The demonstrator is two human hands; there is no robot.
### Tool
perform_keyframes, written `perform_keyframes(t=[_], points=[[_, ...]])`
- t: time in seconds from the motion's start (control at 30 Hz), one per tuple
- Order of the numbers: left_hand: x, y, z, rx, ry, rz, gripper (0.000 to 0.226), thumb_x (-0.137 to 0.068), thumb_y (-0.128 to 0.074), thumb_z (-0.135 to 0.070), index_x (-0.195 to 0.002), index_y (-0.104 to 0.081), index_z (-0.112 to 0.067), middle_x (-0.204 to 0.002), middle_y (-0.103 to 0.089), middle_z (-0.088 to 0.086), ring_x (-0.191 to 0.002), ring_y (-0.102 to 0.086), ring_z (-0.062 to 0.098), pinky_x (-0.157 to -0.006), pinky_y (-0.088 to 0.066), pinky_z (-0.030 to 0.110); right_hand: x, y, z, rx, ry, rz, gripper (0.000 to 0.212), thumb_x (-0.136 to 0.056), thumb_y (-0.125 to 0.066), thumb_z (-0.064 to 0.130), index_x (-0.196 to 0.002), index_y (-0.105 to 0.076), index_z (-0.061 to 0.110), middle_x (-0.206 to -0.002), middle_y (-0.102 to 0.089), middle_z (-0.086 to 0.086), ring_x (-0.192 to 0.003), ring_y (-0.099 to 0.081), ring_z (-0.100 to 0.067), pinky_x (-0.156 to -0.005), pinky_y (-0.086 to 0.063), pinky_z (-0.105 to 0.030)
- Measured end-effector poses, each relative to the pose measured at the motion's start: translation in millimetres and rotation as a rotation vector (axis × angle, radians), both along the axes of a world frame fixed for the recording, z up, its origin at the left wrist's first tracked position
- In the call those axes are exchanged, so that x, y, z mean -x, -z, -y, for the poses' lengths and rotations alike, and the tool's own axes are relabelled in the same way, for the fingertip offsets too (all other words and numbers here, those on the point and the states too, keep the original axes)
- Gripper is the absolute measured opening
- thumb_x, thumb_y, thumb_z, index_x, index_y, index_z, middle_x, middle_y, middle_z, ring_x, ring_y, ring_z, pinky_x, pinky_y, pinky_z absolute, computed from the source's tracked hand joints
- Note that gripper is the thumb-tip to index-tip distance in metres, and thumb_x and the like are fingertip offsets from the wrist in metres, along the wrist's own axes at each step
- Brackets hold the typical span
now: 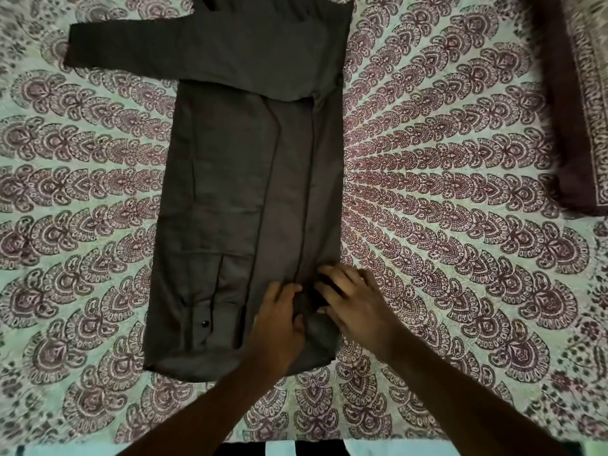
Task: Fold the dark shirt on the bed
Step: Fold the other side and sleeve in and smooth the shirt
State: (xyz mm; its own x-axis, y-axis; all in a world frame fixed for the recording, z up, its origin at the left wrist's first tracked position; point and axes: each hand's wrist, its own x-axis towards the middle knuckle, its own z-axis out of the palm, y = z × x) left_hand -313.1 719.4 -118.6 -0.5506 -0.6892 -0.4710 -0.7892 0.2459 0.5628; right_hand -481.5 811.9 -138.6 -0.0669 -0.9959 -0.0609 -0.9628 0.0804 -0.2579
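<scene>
The dark shirt [230,179] lies flat and lengthwise on the bed, its right side folded inward into a long narrow strip. One sleeve [131,47] sticks out to the left near the far end. A cuff with a black button [205,323] lies on the near left part. My left hand [279,324] and my right hand [352,301] rest side by side on the shirt's near right corner, fingers pressing and pinching the cloth of the folded strip.
The bed is covered by a pale green sheet with a purple paisley pattern [444,192]. A folded dark maroon printed cloth [579,103] lies at the far right edge. The bed's near edge [296,449] runs along the bottom.
</scene>
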Motion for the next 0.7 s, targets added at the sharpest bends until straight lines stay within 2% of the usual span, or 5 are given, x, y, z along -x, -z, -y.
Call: perform_keyframes(t=[0.1, 0.33, 0.53, 0.63, 0.7], points=[[-10.2, 7.7, 7.3, -0.004, 0.005, -0.021, 0.05, -0.082, -0.068, -0.008, -0.13, -0.06, -0.018, -0.129, -0.048, 0.005, -0.101, -0.062, 0.034, -0.088, -0.055, 0.05, 14.3, 3.8, 10.0, -0.028, -0.093, -0.042, 0.054, -0.087, -0.072, 0.048, -0.131, -0.066, 0.016, -0.142, -0.058, -0.01, -0.131, -0.045, -0.028, -0.094, -0.05, -0.049], [-16.8, 7.2, 13.2, 0.011, 0.139, 0.054, 0.07, -0.083, -0.08, -0.021, -0.145, -0.049, -0.024, -0.14, -0.037, 0.004, -0.112, -0.059, 0.034, -0.097, -0.052, 0.048, 37.5, 5.4, 20.0, -0.145, -0.238, -0.087, 0.064, -0.101, -0.047, 0.063, -0.154, -0.045, 0.027, -0.168, -0.032, -0.014, -0.149, -0.037, -0.034, -0.107, -0.036, -0.054], [-14.2, 10.3, 9.0, -0.145, 0.002, -0.107, 0.074, -0.067, -0.094, -0.017, -0.132, -0.061, -0.03, -0.114, -0.048, -0.008, -0.063, -0.06, 0.009, -0.077, -0.053, 0.025, 71.7, -4.1, 42.5, -0.199, -0.059, -0.09, 0.071, -0.097, -0.04, 0.07, -0.149, -0.053, 0.022, -0.165, -0.035, -0.017, -0.147, -0.036, -0.04, -0.108, -0.035, -0.057], [-13.5, 10.5, 8.7, -0.147, 0.02, -0.113, 0.074, -0.069, -0.092, -0.023, -0.13, -0.054, -0.041, -0.116, -0.042, -0.011, -0.065, -0.063, 0.005, -0.077, -0.058, 0.037, 66.3, -2.2, 44.0, -0.153, -0.112, -0.1, 0.07, -0.097, -0.045, 0.067, -0.144, -0.058, 0.016, -0.162, -0.039, -0.018, -0.145, -0.039, -0.039, -0.107, -0.034, -0.057], [-13.3, 10.2, 6.3, -0.082, 0.096, -0.059, 0.073, -0.075, -0.087, -0.032, -0.136, -0.047, -0.041, -0.129, -0.04, -0.005, -0.088, -0.069, 0.021, -0.086, -0.057, 0.047, 58.2, 3.5, 39.7, -0.136, -0.221, -0.103, 0.068, -0.099, -0.048, 0.065, -0.146, -0.056, 0.017, -0.162, -0.039, -0.017, -0.146, -0.041, -0.037, -0.106, -0.036, -0.058]])
